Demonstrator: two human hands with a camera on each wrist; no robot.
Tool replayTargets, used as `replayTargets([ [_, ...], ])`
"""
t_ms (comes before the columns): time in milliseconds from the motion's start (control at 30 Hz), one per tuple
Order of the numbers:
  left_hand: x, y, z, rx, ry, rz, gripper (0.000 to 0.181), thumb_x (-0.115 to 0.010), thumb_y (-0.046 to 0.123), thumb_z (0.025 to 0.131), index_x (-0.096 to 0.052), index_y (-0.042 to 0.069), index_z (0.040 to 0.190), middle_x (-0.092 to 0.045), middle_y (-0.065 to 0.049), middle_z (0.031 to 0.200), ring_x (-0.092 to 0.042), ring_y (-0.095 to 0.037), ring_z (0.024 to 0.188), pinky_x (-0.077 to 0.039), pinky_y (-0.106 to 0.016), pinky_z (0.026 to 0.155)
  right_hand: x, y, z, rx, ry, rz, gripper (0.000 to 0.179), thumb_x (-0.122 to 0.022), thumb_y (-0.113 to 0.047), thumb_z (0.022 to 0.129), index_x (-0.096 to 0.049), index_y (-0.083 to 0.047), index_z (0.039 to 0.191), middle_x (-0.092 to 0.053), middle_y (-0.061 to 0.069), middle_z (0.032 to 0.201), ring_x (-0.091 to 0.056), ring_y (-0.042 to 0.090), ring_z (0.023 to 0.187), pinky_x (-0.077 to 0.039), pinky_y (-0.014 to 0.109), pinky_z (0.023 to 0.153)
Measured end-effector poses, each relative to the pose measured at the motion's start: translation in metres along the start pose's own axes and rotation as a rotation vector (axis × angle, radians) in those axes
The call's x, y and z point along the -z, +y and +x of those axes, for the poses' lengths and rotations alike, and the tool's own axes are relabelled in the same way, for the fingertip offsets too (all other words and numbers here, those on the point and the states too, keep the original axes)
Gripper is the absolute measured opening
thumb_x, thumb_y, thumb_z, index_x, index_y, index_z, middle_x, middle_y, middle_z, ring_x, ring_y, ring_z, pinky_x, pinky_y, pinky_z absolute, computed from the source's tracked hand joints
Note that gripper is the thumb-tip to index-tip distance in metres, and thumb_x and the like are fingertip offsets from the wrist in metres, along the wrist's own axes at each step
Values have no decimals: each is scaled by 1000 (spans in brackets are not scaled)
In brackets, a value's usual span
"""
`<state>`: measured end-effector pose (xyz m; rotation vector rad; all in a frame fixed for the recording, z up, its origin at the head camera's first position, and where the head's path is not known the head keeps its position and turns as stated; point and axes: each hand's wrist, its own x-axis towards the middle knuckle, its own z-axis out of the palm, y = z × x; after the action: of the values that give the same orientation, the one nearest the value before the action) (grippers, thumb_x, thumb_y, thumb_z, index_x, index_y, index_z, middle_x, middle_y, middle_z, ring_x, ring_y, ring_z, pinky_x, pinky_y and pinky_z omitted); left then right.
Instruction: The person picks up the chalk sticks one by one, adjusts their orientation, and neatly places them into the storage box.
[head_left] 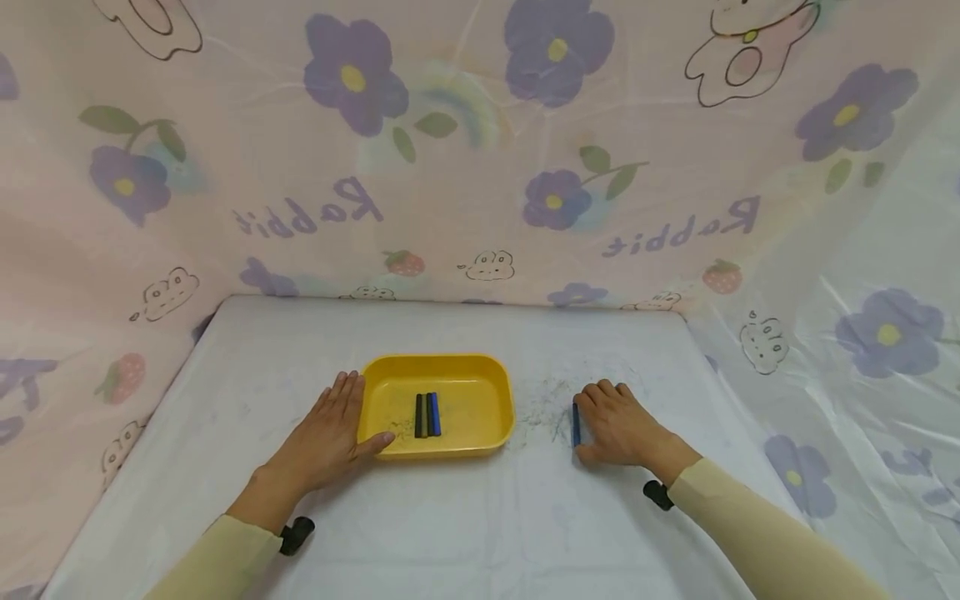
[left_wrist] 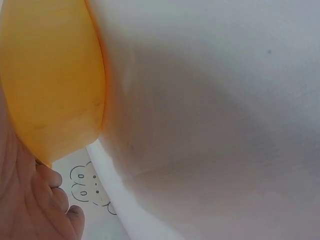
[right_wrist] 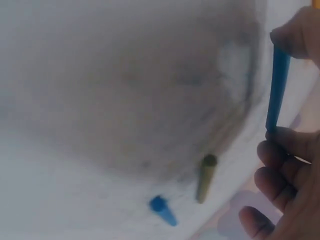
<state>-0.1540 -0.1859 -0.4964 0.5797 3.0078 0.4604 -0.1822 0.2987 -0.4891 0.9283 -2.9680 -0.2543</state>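
A yellow tray [head_left: 450, 452] sits on the white-covered table. Lying side by side inside it are three crayons: a black one [head_left: 418, 417], a brownish one [head_left: 428, 417] and a blue one [head_left: 436, 413]. My left hand [head_left: 318, 442] rests along the tray's left side with fingers straight and the thumb over its near left corner. To the right of the tray, my right hand [head_left: 618, 429] pinches a dark blue crayon [right_wrist: 279, 90] by its two ends, between thumb and fingertip. Near that hand, the right wrist view has an olive crayon [right_wrist: 206, 180] and a lighter blue crayon [right_wrist: 163, 210] on the cloth.
Dark scribbles and smudges [head_left: 551, 404] mark the white cloth [head_left: 465, 533] between tray and right hand. Patterned curtain fabric [head_left: 465, 183] hangs behind the table and along both sides. A black strap piece [head_left: 297, 535] shows at the left wrist, another [head_left: 657, 495] at the right.
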Motion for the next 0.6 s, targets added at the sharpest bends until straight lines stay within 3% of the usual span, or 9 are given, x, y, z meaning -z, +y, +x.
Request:
replayTargets([
  [600,2,1,-1,-10,3,63,108,-45,73,103,-16,-13,163,-18,-32,171,-15,-47,161,-17,-60,131,40,-30,54,-15,116,-4,76,-77,-62,81,-63,-2,127,-63,13,120,-53,31,107,-46,47,89],
])
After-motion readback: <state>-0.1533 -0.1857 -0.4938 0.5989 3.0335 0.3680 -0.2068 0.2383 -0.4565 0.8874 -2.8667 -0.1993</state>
